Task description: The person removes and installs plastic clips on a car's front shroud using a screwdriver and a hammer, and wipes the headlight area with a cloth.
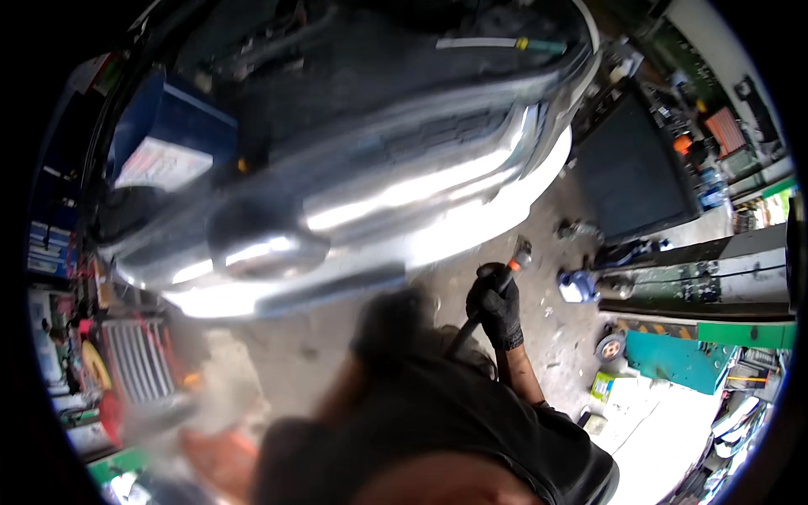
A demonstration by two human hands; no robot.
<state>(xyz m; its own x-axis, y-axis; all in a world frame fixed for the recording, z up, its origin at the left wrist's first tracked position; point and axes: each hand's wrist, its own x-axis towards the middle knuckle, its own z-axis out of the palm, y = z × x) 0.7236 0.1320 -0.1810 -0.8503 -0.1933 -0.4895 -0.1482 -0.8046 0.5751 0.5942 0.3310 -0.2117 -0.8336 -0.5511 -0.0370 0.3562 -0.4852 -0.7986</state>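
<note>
In my head view, my gloved right hand [497,308] is clamped around one dark-handled tool [516,261], slanting up before my body; my gloved left hand [390,323] is too blurred to tell. One car [459,231] blocks the way ahead; one small wheel [610,347] is at right.

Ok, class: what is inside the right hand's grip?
The right hand holds a dark tool. Its orange-banded end shows above, its shaft below; the gripped stretch is covered by the black glove.
</note>
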